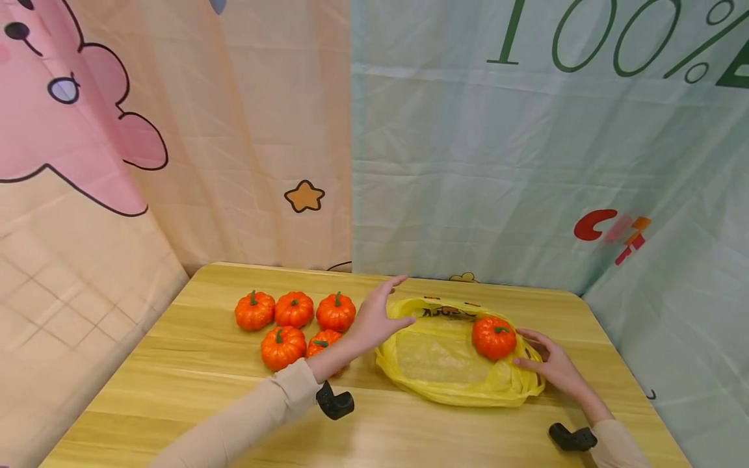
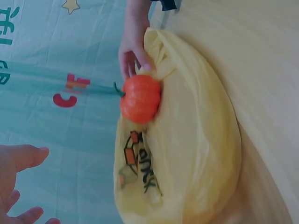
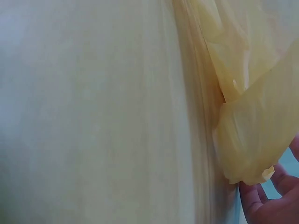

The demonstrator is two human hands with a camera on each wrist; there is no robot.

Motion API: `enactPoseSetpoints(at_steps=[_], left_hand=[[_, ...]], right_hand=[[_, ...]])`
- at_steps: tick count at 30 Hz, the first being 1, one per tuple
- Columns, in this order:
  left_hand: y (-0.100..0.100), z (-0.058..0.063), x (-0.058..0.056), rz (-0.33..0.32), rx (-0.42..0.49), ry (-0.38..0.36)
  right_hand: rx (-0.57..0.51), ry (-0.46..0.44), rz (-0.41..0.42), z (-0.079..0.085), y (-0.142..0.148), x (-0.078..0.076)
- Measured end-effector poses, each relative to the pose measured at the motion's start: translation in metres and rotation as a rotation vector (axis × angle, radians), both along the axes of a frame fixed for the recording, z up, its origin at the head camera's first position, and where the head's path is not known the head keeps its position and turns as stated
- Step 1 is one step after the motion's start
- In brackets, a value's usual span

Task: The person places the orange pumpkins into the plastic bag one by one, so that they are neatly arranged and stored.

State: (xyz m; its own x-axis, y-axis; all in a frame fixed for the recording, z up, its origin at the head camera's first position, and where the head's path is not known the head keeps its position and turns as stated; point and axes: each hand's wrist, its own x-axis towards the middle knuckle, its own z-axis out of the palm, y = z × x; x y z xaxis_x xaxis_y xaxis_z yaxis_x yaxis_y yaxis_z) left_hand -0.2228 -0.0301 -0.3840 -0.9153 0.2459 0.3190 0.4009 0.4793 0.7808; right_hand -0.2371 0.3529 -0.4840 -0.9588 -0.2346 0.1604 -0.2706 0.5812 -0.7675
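Observation:
A yellow plastic bag (image 1: 445,364) lies spread on the table with its mouth gaping upward. One small orange pumpkin (image 1: 494,338) with a green stem shows within the mouth, near the right end. My right hand (image 1: 552,364) is at that end, thumb and fingers spread apart beside the pumpkin and right at the bag's gathered edge (image 3: 252,154). Over the bag's left rim, my left hand (image 1: 374,318) is raised with fingers extended and thumb apart, holding nothing. Several more orange pumpkins (image 1: 283,348) stand grouped left of the bag, one partly hidden behind the left forearm.
The wooden table (image 1: 193,390) ends at a printed cloth curtain (image 1: 468,162) along the back, with more cloth at both sides. A black wrist device (image 1: 335,401) sits on the left wrist and another black device (image 1: 572,437) on the right.

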Motion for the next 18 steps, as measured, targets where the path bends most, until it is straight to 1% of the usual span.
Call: enactPoseSetpoints(at_steps=[9, 14, 18], left_hand=[[-0.050, 0.006, -0.004, 0.094, -0.014, 0.049], [-0.075, 0.007, -0.002, 0.120, -0.005, 0.055], [-0.094, 0.007, 0.001, 0.137, 0.003, 0.037]], right_hand=[[-0.039, 0.036, 0.017, -0.003, 0.001, 0.001], [-0.072, 0.045, 0.031, -0.006, 0.002, 0.002], [-0.085, 0.039, 0.032, -0.007, 0.002, 0.003]])
